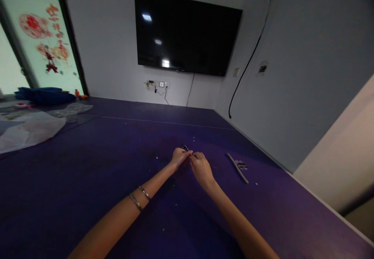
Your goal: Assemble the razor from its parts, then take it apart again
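Observation:
My left hand (pixel 180 157) is closed on a small dark piece (pixel 185 147) whose end sticks out past the fingers. Its kind is too small to make out. Right against it, my right hand (pixel 202 167) is closed in a pinch, with the fingertips of both hands meeting. What lies between the right fingertips is hidden. To the right on the purple surface (pixel 146 220) lies a thin, slightly curved grey strip (pixel 238 169). Beside the strip is a small clear packet (pixel 241 165) with dark pieces in it.
Small white scraps (pixel 157 157) are scattered around the hands. At the far left lie a white plastic sheet (pixel 35 130), clear plastic (pixel 73 110) and a dark blue cloth bundle (pixel 45 95). A black cable (pixel 248 62) hangs along the right wall; a television (pixel 187 33) is mounted ahead.

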The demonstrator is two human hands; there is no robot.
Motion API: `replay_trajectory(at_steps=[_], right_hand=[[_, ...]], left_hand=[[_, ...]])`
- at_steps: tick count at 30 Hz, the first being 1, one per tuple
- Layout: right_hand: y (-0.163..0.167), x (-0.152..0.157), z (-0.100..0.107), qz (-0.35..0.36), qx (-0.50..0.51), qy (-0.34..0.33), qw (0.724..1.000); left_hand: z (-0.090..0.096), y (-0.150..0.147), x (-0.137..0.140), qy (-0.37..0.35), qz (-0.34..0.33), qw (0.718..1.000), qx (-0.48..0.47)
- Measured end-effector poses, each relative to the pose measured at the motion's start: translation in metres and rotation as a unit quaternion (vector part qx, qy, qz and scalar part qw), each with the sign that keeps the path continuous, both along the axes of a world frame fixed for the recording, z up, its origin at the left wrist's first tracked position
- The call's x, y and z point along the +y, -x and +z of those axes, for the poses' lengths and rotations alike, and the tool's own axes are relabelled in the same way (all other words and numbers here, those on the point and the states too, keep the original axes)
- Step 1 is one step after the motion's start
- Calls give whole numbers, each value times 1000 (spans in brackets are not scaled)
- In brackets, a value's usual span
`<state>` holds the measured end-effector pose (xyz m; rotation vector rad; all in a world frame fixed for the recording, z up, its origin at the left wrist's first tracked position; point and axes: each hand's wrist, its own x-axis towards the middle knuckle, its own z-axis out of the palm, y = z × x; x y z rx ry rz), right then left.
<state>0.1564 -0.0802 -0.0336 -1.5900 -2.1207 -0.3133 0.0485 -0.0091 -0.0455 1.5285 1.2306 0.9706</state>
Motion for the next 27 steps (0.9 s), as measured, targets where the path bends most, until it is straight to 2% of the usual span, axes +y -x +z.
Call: replay_trajectory(at_steps=[3,6,8,10,11,15,19,23,27], right_hand=[[3,-3,2,27,6,-8,1000],[-5,-6,6,32,44,-23,998],[-19,-7,8,12,71,-25,997],[-39,-7,8,-19,91,-15,996],[-51,-6,8,-36,100,-6,994],[-100,-1,3,-101,119,25,987],[-139,-1,-4,-146,114,51,981],[-165,-6,-10,-192,78,83,975],[-180,-11,-13,-200,42,105,973]], left_hand=[[3,8,5,3,-12,1000,28],[9,21,16,-18,-42,992,122],[14,33,27,-18,-76,971,225],[17,45,39,-21,-71,937,341],[19,50,44,-19,-70,930,361],[18,63,61,-19,-74,914,398],[11,63,67,-33,-75,902,424],[5,59,67,-49,-69,892,443],[2,58,62,-67,-50,886,455]])
